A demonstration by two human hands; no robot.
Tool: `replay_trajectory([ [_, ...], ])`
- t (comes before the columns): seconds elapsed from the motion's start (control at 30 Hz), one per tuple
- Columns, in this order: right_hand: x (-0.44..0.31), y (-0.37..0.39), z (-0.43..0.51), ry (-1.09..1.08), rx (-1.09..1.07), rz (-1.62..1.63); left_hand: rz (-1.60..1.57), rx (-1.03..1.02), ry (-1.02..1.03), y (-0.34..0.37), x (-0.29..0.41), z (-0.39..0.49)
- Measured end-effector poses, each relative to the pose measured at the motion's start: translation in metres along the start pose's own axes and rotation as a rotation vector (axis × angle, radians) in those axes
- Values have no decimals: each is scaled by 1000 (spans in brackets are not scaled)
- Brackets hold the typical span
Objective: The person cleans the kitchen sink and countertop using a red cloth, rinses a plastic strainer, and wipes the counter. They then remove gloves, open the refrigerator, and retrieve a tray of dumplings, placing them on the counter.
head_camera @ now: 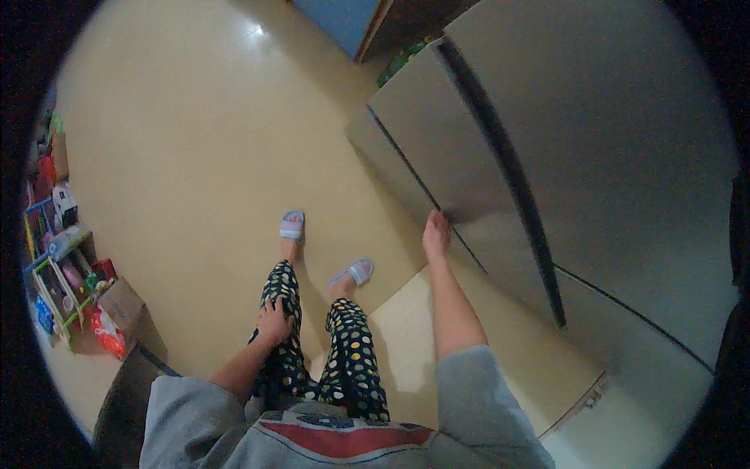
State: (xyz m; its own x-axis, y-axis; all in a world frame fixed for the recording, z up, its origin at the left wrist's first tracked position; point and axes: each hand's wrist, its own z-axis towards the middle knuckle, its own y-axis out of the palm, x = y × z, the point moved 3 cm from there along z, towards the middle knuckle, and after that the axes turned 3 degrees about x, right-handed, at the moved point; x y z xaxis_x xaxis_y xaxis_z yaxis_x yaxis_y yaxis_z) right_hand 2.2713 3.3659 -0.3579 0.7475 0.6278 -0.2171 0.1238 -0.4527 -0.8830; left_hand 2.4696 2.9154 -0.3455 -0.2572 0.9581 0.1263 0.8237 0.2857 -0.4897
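Note:
A large grey refrigerator (592,158) takes up the right side of the head view. My right hand (437,234) reaches forward to it, fingers curled in at a thin dark seam (404,155) along the edge of its lower drawer front (469,152). The fingertips are hidden there. A wider black gap (510,158) runs between that front and the panel above. Resting on my left thigh, my left hand (275,322) holds nothing and its fingers are spread. I wear dark trousers (354,352) with coloured dots.
Both my feet, in striped slide sandals (292,225), stand on the tan floor (193,158). Along the left edge are a toy-filled rack (61,293) and a cardboard box (121,302). A blue panel (340,23) stands at the top. Something green (401,61) shows beside the refrigerator.

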Motion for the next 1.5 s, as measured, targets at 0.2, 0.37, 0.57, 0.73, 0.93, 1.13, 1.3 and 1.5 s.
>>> replay_trajectory([
  [0.2, -8, 19, 25, 62, 66, 105, -108, 112, 191, 9, 26, 28],
  [0.37, -13, 24, 25, 167, 239, 21, -360, 171, 304, -26, 96, 63],
  [0.57, -11, 25, 15, 247, 298, 297, -677, 151, 466, -109, 214, 113],
  [0.73, 1, 42, -31, 72, 296, 281, -977, 138, 269, -137, 276, 140],
  [0.93, 6, 73, -102, 60, 145, 357, -1119, 293, 187, -111, 261, 161],
  [1.13, 2, 82, -156, 9, 8, 298, -1039, 210, 76, -85, 204, 158],
  [1.3, -2, 79, -173, 127, -184, 338, -1094, 203, 32, -81, 184, 144],
  [1.5, -7, 29, -127, 176, -735, 681, -1187, 263, 78, -75, 172, 150],
])
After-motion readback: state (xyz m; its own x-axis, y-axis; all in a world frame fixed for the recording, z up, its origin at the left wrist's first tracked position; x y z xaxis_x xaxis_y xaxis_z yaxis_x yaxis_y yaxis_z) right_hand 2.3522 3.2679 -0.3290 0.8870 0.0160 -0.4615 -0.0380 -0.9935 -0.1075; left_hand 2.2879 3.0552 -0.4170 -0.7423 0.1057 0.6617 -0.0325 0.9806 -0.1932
